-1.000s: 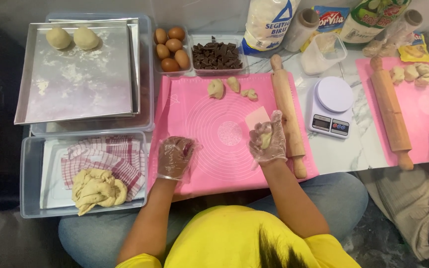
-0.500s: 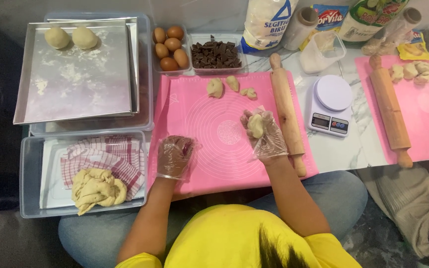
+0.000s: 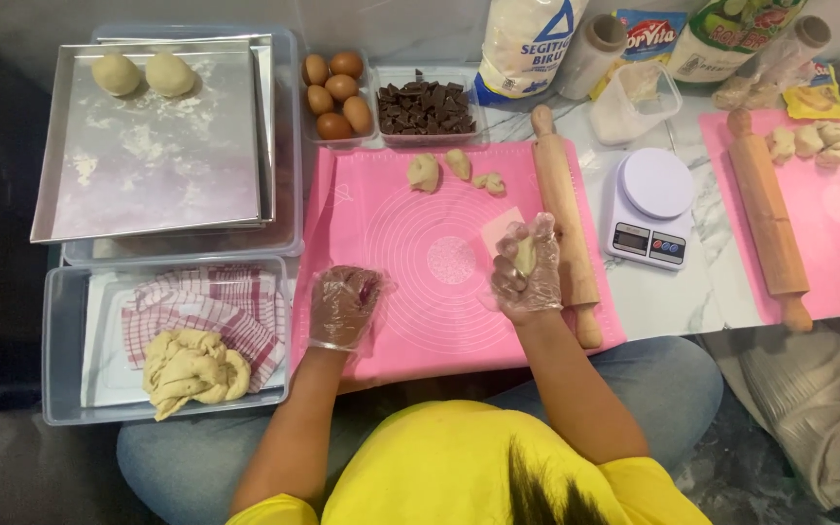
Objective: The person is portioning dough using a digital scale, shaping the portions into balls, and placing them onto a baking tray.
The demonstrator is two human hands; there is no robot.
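My one head camera looks steeply down from above my own yellow shirt (image 3: 459, 467), facing forward over the pink silicone baking mat (image 3: 439, 321), close range; no second view overlaps.

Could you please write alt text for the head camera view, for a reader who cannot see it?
A person's gloved right hand holds a dough piece over a pink mat; the gloved left hand rests on the mat. A rolling pin lies to the right, a metal tray with two dough balls to the left.
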